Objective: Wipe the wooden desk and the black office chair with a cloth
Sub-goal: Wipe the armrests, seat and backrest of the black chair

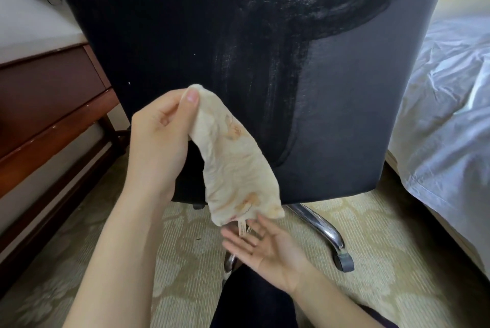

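The back of the black office chair (238, 36) fills the upper middle of the head view; a darker wet patch covers much of its fabric, and the right side is a dry grey. My left hand (159, 131) pinches the top corner of a cream cloth (233, 163) with faint orange marks, which hangs down in front of the chair back. My right hand (262, 245) lies palm up with straight fingers just under the cloth's lower edge, touching its small tag. The wooden desk (39, 105) stands at the left, showing a drawer front and its edge.
A bed with white crumpled sheets (450, 105) stands close on the right. The chair's chrome base leg and grey caster (344, 261) stick out over the patterned beige carpet (384, 235). My dark-clad knee (252, 298) is at the bottom centre.
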Demonstrator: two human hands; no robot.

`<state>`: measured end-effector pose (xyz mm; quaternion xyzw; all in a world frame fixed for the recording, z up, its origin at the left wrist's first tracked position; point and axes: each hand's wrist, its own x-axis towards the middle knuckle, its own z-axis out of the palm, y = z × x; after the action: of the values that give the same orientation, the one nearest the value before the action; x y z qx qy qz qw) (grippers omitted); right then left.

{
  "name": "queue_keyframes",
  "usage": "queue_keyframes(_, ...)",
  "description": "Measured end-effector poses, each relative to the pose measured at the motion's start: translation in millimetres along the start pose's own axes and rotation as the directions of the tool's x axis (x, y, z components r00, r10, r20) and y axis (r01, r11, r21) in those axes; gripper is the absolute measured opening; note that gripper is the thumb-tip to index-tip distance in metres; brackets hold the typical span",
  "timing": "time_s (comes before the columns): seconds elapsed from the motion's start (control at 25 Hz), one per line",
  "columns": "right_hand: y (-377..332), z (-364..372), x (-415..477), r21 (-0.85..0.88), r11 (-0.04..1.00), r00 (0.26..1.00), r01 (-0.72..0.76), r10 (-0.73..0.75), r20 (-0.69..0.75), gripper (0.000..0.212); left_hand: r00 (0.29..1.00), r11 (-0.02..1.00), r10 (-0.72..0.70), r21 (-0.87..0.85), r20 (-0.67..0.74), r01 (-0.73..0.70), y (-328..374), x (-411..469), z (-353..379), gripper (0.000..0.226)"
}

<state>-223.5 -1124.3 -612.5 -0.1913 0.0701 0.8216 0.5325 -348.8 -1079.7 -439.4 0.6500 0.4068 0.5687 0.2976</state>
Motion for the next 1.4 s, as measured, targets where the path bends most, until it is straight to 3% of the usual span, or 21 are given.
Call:
queue_keyframes(0.16,-12.6,11.5,-5.5,-0.029,0.986,0.983,0.166,-0.168,-0.071,0.023,0.995,0.998,-0.061,0.009,-0.084,0.062,-10.6,0.0,-17.3,0.024)
queue_keyframes(0.32,-28.5,18.1,-21.4,-0.169,0.949,0.957,0.266,-0.281,-0.071,0.017,0.975,0.988,-0.155,-0.012,-0.157,0.155,-31.7,0.7,-33.8,0.026)
queue_keyframes(0.56,-55.5,34.7,-43.4,-0.464,0.708,0.817,0.532,-0.573,0.061,0.018,0.941,0.964,-0.262,-0.012,-0.215,0.266,-60.0,-1.2,-54.8,0.025)
queue_keyframes(0.64,-62.0,45.4,-52.6,-0.478,0.657,0.791,0.583,-0.593,0.15,0.018,0.937,0.945,-0.295,0.089,-0.187,0.315,-73.5,-4.9,-57.3,0.026)
queue_keyframes(0.72,-64.1,59.1,-59.0,-0.521,0.626,0.795,0.58,-0.573,0.196,0.018,0.938,0.879,-0.335,0.328,-0.089,0.345,-90.4,-9.9,-54.2,0.028)
queue_keyframes(0.8,-63.1,68.4,-57.5,-0.576,0.619,0.821,0.534,-0.543,0.179,0.02,0.917,0.762,-0.399,0.565,0.026,0.315,-95.3,-20.6,-38.2,0.026)
queue_keyframes(0.84,-61.9,70.9,-54.6,-0.594,0.624,0.835,0.507,-0.526,0.159,0.024,0.913,0.751,-0.403,0.593,0.065,0.29,-92.7,-28.1,-26.4,0.031)
queue_keyframes(1.0,-54.0,77.7,-47.1,-0.655,0.61,0.864,0.445,-0.486,0.133,0.029,0.948,0.932,-0.214,0.339,0.238,0.126,-74.1,-63.7,24.2,0.055)
queue_keyframes(1.12,-54.7,83.2,-50.6,-0.696,0.565,0.861,0.442,-0.485,0.153,0.026,0.934,0.949,-0.142,0.313,0.327,0.035,-74.0,-80.8,51.5,0.069)
queue_keyframes(1.24,-66.4,86.6,-56.4,-0.768,0.491,0.863,0.412,-0.48,0.157,0.04,0.977,0.952,-0.037,0.304,0.211,-0.029,-79.3,-77.6,57.9,0.045)
queue_keyframes(1.32,-76.8,86.8,-58.5,-0.853,0.361,0.857,0.376,-0.485,0.173,0.045,0.982,0.961,-0.001,0.271,0.19,-0.052,-76.3,-69.8,55.3,0.031)
queue_keyframes(1.4,-87.2,86.4,-60.6,-0.916,0.218,0.844,0.336,-0.502,0.19,0.044,0.978,0.987,-0.098,0.144,0.183,0.072,-67.7,-60.2,48.9,0.026)
